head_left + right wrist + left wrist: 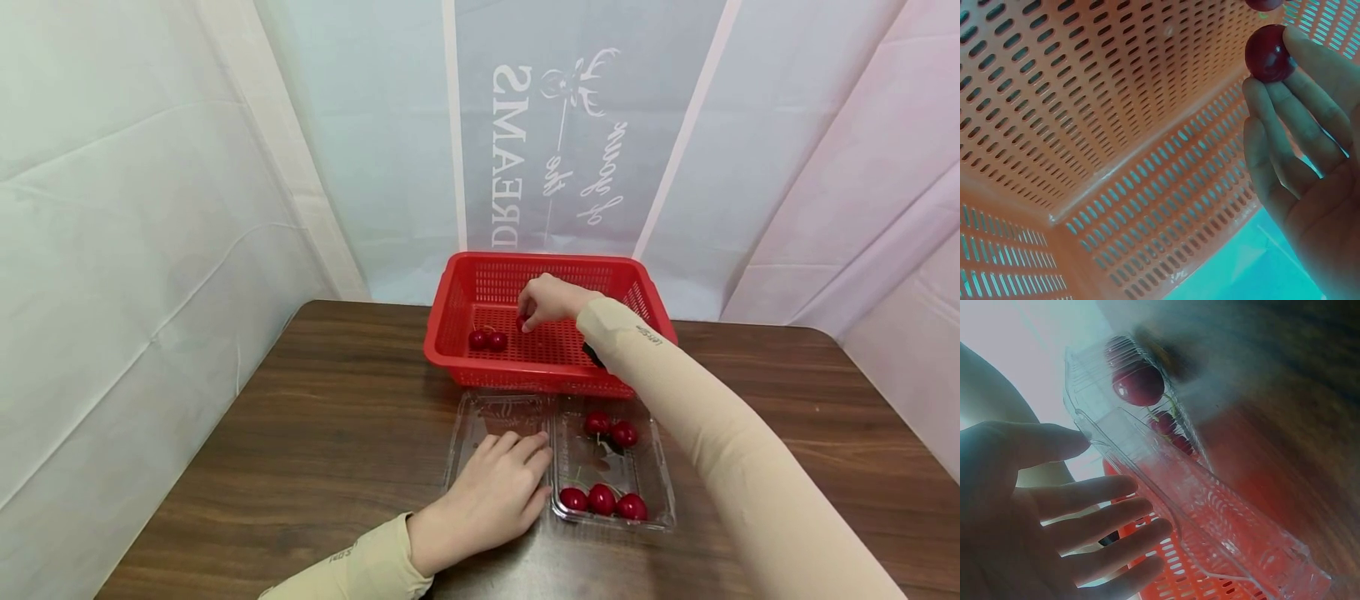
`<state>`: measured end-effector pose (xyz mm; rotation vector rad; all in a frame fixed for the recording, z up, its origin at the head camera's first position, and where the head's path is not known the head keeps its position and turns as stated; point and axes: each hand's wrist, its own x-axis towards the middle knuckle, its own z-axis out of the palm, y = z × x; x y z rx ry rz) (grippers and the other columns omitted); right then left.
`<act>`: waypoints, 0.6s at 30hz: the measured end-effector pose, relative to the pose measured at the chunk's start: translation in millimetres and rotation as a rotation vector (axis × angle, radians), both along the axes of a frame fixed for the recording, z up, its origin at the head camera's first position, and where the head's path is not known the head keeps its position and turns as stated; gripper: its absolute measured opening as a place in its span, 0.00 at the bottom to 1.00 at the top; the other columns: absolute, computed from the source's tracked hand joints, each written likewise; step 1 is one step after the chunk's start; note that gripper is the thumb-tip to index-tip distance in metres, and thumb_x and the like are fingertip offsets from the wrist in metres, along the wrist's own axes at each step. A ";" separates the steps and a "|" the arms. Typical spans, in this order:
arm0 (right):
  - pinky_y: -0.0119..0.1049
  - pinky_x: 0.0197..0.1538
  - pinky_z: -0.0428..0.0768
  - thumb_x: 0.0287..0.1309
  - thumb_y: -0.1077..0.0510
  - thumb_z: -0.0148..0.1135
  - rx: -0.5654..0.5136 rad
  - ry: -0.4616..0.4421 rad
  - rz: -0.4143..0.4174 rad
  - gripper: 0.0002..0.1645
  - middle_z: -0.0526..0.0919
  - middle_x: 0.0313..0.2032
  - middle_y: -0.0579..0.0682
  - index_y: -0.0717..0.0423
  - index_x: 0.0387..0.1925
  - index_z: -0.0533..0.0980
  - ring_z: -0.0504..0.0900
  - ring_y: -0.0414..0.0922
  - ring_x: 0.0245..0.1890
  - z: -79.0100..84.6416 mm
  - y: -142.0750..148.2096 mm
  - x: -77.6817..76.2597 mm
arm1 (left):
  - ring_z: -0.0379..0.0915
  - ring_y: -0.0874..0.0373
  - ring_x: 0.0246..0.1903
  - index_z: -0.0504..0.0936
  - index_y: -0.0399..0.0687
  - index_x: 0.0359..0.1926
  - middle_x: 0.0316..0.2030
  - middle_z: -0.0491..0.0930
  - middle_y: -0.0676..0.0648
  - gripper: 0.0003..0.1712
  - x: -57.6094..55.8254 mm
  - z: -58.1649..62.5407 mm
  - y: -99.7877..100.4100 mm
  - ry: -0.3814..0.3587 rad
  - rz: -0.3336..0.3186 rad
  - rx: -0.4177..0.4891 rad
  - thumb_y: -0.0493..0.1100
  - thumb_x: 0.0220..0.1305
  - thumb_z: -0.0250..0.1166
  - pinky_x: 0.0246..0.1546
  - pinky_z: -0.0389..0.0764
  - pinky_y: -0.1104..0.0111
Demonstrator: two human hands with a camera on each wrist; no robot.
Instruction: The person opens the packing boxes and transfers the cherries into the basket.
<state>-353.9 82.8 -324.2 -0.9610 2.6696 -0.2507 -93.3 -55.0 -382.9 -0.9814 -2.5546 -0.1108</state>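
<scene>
Inside a red slotted plastic basket [517,367], my right hand [551,298] pinches a single dark red cherry [1269,53] between thumb and fingertips. Two more cherries [497,341] lie on the basket floor, left of that hand. My left hand [498,487] rests with extended fingers on a clear hinged plastic box [667,492], its fingertips at the fold between the two halves. In the right half sit several cherries with green stems: two at the back [624,434] and three in a row at the front [602,499]. The left hand partly covers the box's left half [461,429].
The basket stands at the back of a dark wood-grain table [322,433], directly behind the box. A pale curtain [375,150] with mirrored lettering hangs beyond the table's far edge. White cloth [112,208] encloses the left side.
</scene>
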 end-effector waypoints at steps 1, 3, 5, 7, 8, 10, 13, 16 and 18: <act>0.40 0.45 0.80 0.52 0.55 0.69 0.002 -0.001 0.000 0.16 0.85 0.40 0.53 0.56 0.43 0.82 0.83 0.45 0.40 -0.6 -0.6 -0.2 | 0.74 0.58 0.43 0.81 0.50 0.46 0.52 0.79 0.50 0.18 -0.2 0.1 -0.1 -0.003 0.001 -0.001 0.54 0.60 0.61 0.38 0.72 0.66; 0.41 0.46 0.80 0.52 0.56 0.69 0.007 -0.006 0.004 0.17 0.85 0.41 0.53 0.57 0.44 0.82 0.83 0.46 0.41 -1.7 -1.4 -0.5 | 0.74 0.58 0.43 0.81 0.50 0.46 0.53 0.79 0.50 0.18 -0.4 0.6 -0.2 -0.010 0.003 -0.007 0.54 0.60 0.61 0.38 0.72 0.66; 0.41 0.47 0.80 0.52 0.56 0.69 0.012 -0.016 0.003 0.17 0.85 0.42 0.53 0.57 0.45 0.81 0.83 0.47 0.42 -2.5 -2.3 -0.2 | 0.74 0.58 0.43 0.81 0.50 0.47 0.53 0.79 0.50 0.18 -0.3 0.9 -0.3 -0.016 0.005 -0.012 0.54 0.60 0.61 0.38 0.72 0.66; 0.41 0.47 0.80 0.52 0.56 0.69 0.012 -0.019 0.005 0.18 0.85 0.42 0.54 0.57 0.45 0.81 0.83 0.47 0.42 -3.5 -2.4 0.1 | 0.74 0.58 0.43 0.81 0.51 0.47 0.53 0.79 0.51 0.19 -0.2 1.2 -0.3 -0.018 0.005 -0.016 0.55 0.60 0.61 0.38 0.73 0.66; 0.41 0.46 0.80 0.52 0.56 0.69 0.010 -0.018 0.008 0.18 0.85 0.42 0.54 0.58 0.45 0.81 0.83 0.47 0.42 -4.0 -2.3 0.2 | 0.74 0.58 0.43 0.81 0.50 0.47 0.53 0.79 0.50 0.19 -0.3 1.3 -0.4 -0.018 0.003 -0.017 0.55 0.60 0.61 0.38 0.73 0.66; 0.41 0.46 0.80 0.52 0.56 0.69 0.008 -0.012 0.012 0.17 0.85 0.42 0.54 0.58 0.45 0.82 0.83 0.47 0.42 -5.9 -2.3 -0.4 | 0.74 0.58 0.44 0.81 0.50 0.47 0.53 0.79 0.50 0.19 -0.1 1.6 -0.3 -0.018 0.000 -0.017 0.55 0.60 0.61 0.38 0.73 0.66; 0.42 0.46 0.80 0.52 0.56 0.69 0.004 -0.003 0.020 0.17 0.85 0.42 0.54 0.58 0.44 0.82 0.82 0.47 0.42 -9.4 -1.9 -2.2 | 0.74 0.58 0.44 0.81 0.50 0.47 0.53 0.79 0.50 0.19 -0.1 1.7 -0.2 -0.019 -0.001 -0.019 0.55 0.60 0.61 0.39 0.73 0.66; 0.41 0.46 0.80 0.52 0.56 0.69 0.006 -0.007 0.016 0.17 0.84 0.42 0.54 0.58 0.44 0.82 0.82 0.47 0.42 -12.3 -2.1 -4.0 | 0.74 0.58 0.44 0.81 0.50 0.48 0.53 0.79 0.51 0.19 0.2 1.9 -0.2 -0.020 0.001 -0.024 0.55 0.60 0.60 0.39 0.73 0.66; 0.41 0.46 0.80 0.51 0.56 0.70 0.007 -0.010 0.012 0.17 0.84 0.42 0.54 0.58 0.44 0.82 0.82 0.47 0.42 -13.4 -2.7 -4.8 | 0.74 0.58 0.44 0.81 0.50 0.48 0.53 0.79 0.51 0.19 0.4 1.9 -0.4 -0.020 0.004 -0.026 0.55 0.61 0.60 0.39 0.73 0.66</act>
